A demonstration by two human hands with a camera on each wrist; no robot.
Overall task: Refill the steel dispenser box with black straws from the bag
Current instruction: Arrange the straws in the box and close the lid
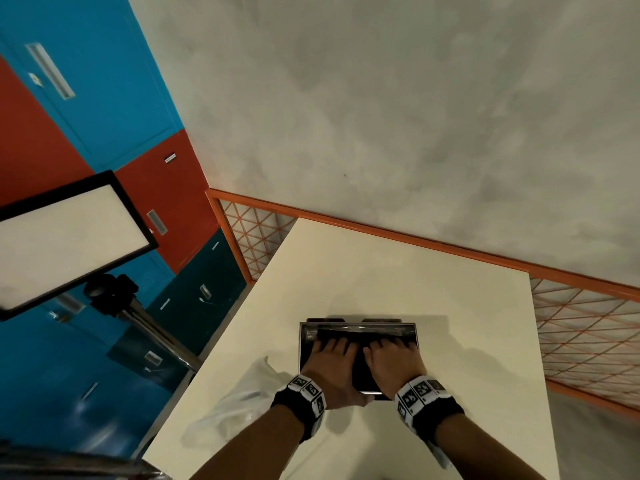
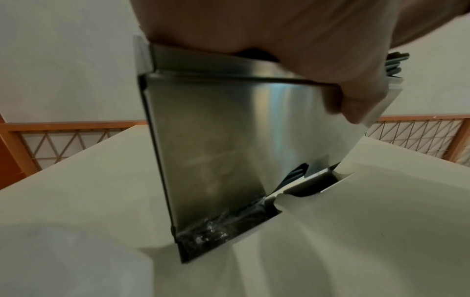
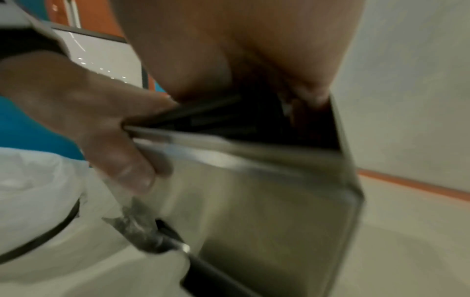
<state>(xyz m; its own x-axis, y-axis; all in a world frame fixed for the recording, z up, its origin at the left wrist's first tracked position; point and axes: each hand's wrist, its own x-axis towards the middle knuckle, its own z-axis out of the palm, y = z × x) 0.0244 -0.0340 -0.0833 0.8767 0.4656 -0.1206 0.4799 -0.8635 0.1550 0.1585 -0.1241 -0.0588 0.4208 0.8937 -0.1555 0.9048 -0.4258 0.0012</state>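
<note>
The steel dispenser box [image 1: 304,332] stands on the cream table [image 1: 398,278], its top open and filled with black straws [image 1: 360,336]. Both hands lie on top of it. My left hand [image 1: 330,351] has its fingers inside on the straws, and its thumb [image 3: 127,164] hooks down over the near steel wall [image 3: 267,201], pinching the rim. My right hand [image 1: 391,349] rests with spread, fairly straight fingers on the straws [image 3: 223,120] inside the box. In the left wrist view, straw ends [image 2: 295,174] show at the lower slot, with crumpled clear wrap [image 2: 211,231] in the tray.
The pale plastic bag [image 1: 239,400] lies slack on the table just left of the box. An orange mesh rail [image 1: 588,334] runs along the table's far and right sides. A light panel on a stand [image 1: 69,237] rises at the left, in front of coloured lockers.
</note>
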